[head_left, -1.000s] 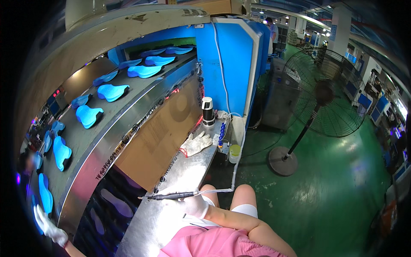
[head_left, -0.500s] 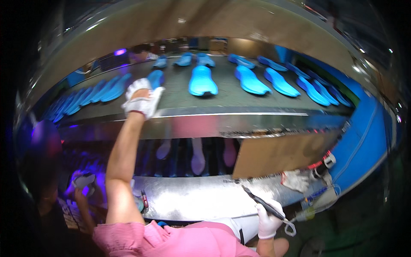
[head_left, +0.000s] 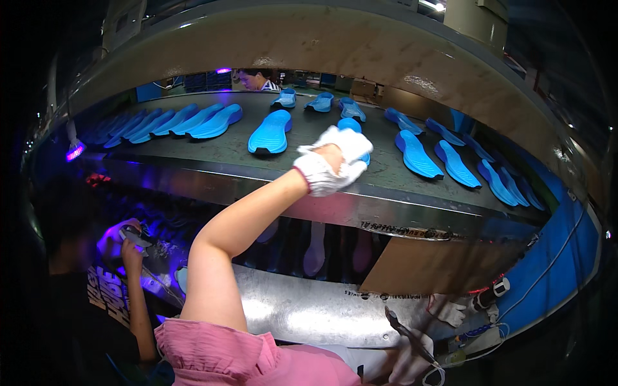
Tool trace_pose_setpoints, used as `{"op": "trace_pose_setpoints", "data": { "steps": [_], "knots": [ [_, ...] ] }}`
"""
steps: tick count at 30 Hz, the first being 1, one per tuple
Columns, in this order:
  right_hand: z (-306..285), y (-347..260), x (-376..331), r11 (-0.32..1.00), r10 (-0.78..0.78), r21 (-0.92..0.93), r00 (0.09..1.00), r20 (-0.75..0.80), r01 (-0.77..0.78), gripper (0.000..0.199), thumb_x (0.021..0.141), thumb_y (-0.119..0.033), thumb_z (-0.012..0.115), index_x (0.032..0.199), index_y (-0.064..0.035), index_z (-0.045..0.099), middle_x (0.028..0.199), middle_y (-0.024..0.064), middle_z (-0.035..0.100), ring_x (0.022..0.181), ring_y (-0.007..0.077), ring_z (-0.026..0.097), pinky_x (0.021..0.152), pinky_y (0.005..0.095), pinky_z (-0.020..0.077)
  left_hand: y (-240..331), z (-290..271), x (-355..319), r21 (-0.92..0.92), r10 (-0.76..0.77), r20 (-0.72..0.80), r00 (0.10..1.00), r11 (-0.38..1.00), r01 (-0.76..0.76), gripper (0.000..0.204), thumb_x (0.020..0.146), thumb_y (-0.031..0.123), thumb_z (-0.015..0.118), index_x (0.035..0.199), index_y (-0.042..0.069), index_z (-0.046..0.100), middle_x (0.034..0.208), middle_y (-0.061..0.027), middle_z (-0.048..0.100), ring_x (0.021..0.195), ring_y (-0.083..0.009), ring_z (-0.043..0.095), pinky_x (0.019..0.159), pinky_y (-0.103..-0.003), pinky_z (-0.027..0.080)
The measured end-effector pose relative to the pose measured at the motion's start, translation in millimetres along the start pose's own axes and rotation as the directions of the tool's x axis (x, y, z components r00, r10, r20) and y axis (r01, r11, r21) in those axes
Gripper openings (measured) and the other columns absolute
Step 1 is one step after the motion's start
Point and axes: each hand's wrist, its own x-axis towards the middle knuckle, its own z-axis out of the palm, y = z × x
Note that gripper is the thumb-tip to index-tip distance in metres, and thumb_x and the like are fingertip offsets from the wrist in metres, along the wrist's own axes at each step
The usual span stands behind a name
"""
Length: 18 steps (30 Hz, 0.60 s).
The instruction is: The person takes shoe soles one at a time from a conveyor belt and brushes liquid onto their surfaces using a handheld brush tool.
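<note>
Reaching up to the dark conveyor belt (head_left: 212,151), my left hand (head_left: 331,159) in a white knit glove covers much of a blue shoe sole (head_left: 349,125). Its fingers curl over the sole, whose far end and right edge show past the glove. Another blue shoe sole (head_left: 269,132) lies left of this hand, and a further blue sole (head_left: 418,154) to its right. Low on the right, my right hand (head_left: 412,357), also white-gloved and blurred, is wrapped round a dark pen-like tool (head_left: 402,329) with a pale loop at its lower end.
Several blue soles (head_left: 215,122) line the belt's left. A metal shelf (head_left: 290,315) runs below, with a cardboard sheet (head_left: 425,267) and a spare glove (head_left: 447,310) on the right. A co-worker's hand (head_left: 132,254) holds a pale piece at left. A curved housing (head_left: 270,38) arches overhead.
My left hand has moved right along the belt, from beside one blue sole onto another. The view has shifted, and my right hand still holds the pen-like tool.
</note>
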Motion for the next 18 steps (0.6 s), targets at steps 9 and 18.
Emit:
{"op": "trace_pose_setpoints", "data": {
  "steps": [9, 18],
  "knots": [
    [30.3, -24.0, 10.0, 0.976, 0.111, 0.185, 0.993, 0.037, -0.116, 0.025, 0.080, 0.001, 0.066, 0.104, 0.0051, 0.059, 0.093, 0.0108, 0.064, 0.085, 0.0184, 0.062, 0.082, 0.0323, 0.0509, -91.2, -46.9, -88.2, 0.203, -0.811, 0.120, 0.572, 0.584, 0.786, 0.079, 0.094, 0.057, 0.042, 0.143, -0.006, 0.038, 0.140, -0.0314, 0.047, 0.131, -0.0381, 0.047, 0.110, -0.041, 0.036],
    [12.5, -30.4, 9.6, 0.924, 0.255, 0.289, 0.967, 0.021, -0.250, 0.019, 0.081, 0.002, 0.064, 0.100, 0.0058, 0.060, 0.094, 0.0127, 0.065, 0.081, 0.0179, 0.064, 0.078, 0.0301, 0.0526, -142.1, -90.4, -116.9, 0.632, -0.860, -0.108, 0.498, 0.328, 0.703, 0.048, 0.100, 0.032, 0.036, 0.134, 0.003, 0.054, 0.143, -0.0195, 0.050, 0.133, -0.0351, 0.046, 0.109, -0.043, 0.039]
  ]
}}
